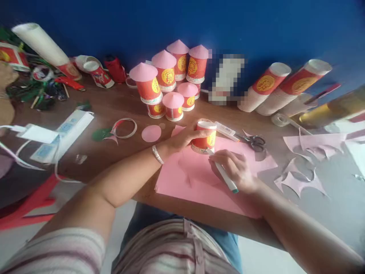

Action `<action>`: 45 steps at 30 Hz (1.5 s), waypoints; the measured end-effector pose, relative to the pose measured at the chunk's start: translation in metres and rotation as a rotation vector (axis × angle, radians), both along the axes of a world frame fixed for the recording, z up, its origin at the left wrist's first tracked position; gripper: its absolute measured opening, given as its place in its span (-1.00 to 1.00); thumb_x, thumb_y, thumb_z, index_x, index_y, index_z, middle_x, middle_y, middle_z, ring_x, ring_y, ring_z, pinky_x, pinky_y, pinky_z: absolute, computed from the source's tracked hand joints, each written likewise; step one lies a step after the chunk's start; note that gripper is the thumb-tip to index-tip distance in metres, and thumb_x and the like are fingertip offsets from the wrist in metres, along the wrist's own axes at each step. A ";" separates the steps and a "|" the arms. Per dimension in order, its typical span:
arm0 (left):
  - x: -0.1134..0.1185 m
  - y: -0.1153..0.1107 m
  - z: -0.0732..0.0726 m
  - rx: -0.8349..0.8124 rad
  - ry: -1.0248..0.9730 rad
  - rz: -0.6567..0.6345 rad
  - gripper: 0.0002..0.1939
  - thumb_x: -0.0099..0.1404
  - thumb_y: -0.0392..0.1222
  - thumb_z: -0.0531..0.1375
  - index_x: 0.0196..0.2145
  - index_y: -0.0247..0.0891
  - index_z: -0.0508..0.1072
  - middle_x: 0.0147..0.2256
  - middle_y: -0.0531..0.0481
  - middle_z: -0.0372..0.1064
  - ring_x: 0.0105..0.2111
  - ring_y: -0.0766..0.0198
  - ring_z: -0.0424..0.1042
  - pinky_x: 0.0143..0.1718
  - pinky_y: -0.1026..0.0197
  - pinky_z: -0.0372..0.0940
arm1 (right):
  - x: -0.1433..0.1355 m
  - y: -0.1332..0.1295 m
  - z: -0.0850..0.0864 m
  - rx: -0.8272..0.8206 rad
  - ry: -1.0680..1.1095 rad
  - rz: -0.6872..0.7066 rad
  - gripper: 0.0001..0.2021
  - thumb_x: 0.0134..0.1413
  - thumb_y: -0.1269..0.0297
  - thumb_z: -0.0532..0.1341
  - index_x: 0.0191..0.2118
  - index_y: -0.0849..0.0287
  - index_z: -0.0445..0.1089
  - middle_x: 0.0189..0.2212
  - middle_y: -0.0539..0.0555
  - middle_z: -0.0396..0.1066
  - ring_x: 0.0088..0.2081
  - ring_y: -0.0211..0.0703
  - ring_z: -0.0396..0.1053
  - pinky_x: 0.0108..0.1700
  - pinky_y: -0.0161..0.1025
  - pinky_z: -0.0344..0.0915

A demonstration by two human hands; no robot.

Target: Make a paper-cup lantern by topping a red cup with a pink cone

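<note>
My left hand [188,137] is wrapped round a red paper cup [207,141] with a yellow emblem, its white rim up, above a pink paper sheet [191,179]. In my right hand [235,167] is a white marker [226,177] with a teal end, slanting down toward me. The marker's tip meets the white band at the cup's lower edge, where dark marks show. Behind the cup stand several red cups with pink cone tops [173,102].
Scissors [256,142] and a packaged cutter [226,130] lie right of the cup. Stacked cups [265,85] and tape [280,119] stand back right, above pink scraps [302,182]. A power strip [64,135] with cables, a paper ring [124,128] and a pink disc [151,133] lie left.
</note>
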State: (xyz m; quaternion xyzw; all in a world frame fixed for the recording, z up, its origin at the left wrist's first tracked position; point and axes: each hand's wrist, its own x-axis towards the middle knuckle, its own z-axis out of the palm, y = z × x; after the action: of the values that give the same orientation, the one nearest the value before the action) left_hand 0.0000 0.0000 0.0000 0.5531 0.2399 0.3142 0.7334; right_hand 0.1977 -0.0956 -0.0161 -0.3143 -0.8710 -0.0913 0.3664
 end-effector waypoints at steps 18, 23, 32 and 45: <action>0.001 0.010 -0.015 0.060 -0.034 -0.033 -0.58 0.28 0.08 0.37 -0.05 -0.24 0.48 -0.16 -0.06 0.42 -0.13 0.15 0.40 -0.11 0.15 0.32 | -0.002 0.002 0.003 0.055 0.033 -0.077 -0.79 0.31 0.55 0.26 -0.04 0.17 0.33 -0.38 0.03 0.50 -0.42 -0.25 0.48 -0.37 -0.34 0.43; 0.000 0.005 -0.007 0.029 0.014 -0.026 -0.54 0.29 0.09 0.35 0.02 -0.24 0.48 -0.12 -0.08 0.44 -0.10 0.13 0.41 -0.10 0.13 0.32 | -0.003 0.001 0.005 0.062 0.028 -0.088 -0.79 0.28 0.58 0.26 -0.08 0.15 0.33 -0.40 0.00 0.48 -0.45 -0.26 0.46 -0.39 -0.34 0.41; -0.001 0.004 -0.006 0.029 0.014 -0.011 -0.48 0.30 0.10 0.35 0.10 -0.21 0.46 -0.11 -0.08 0.46 -0.08 0.13 0.42 -0.09 0.13 0.32 | -0.005 -0.001 0.002 0.049 0.040 -0.096 -0.78 0.25 0.59 0.25 -0.11 0.13 0.32 -0.43 -0.04 0.45 -0.47 -0.28 0.43 -0.42 -0.35 0.36; 0.000 0.001 0.000 0.043 0.026 -0.005 -0.54 0.30 0.10 0.34 0.04 -0.21 0.47 -0.16 -0.04 0.42 -0.10 0.13 0.38 -0.08 0.12 0.28 | -0.006 -0.004 0.001 0.023 0.057 -0.047 -0.79 0.26 0.59 0.23 -0.10 0.16 0.33 -0.41 -0.02 0.47 -0.47 -0.26 0.44 -0.43 -0.32 0.33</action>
State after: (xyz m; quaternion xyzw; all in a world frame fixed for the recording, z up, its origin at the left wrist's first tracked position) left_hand -0.0002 0.0014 -0.0004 0.5732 0.2415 0.3102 0.7189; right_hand 0.1915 -0.0996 -0.0155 -0.3326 -0.8515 -0.1009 0.3926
